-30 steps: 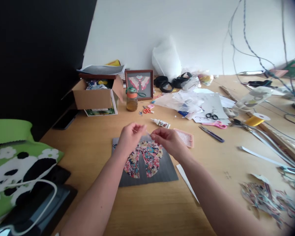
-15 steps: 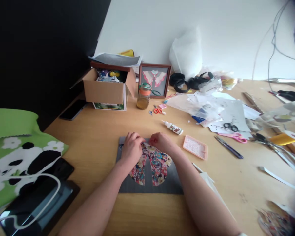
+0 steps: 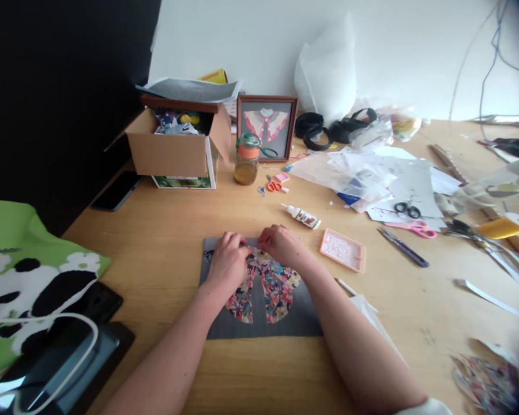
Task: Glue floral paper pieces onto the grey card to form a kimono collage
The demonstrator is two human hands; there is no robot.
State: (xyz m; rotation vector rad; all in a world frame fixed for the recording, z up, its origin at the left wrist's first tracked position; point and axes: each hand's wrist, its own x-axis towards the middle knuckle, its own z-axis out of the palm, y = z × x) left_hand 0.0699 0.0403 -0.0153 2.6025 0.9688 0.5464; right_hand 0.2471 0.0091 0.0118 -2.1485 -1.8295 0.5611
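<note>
A grey card (image 3: 259, 320) lies on the wooden table in front of me, with floral-patterned paper pieces (image 3: 277, 285) laid on it in a fan shape. My left hand (image 3: 228, 262) and my right hand (image 3: 281, 245) rest on the card's top edge, fingertips pinched together over the upper end of the floral pieces. Both hands are closed in a pinch; what is between the fingers is too small to make out. A small glue bottle (image 3: 303, 217) and a pink tray (image 3: 342, 249) lie just beyond my right hand.
A cardboard box (image 3: 173, 151), a jar (image 3: 246, 161), a framed picture (image 3: 266, 127) and orange scissors (image 3: 274, 186) stand at the back. Papers, black scissors (image 3: 406, 208), pink scissors (image 3: 413, 229) and paper scraps (image 3: 484, 380) clutter the right. A green panda bag (image 3: 30, 282) and tablet (image 3: 56, 363) lie left.
My hands came down from the air onto the top of the grey card and now pinch at the floral pieces. The view has shifted slightly.
</note>
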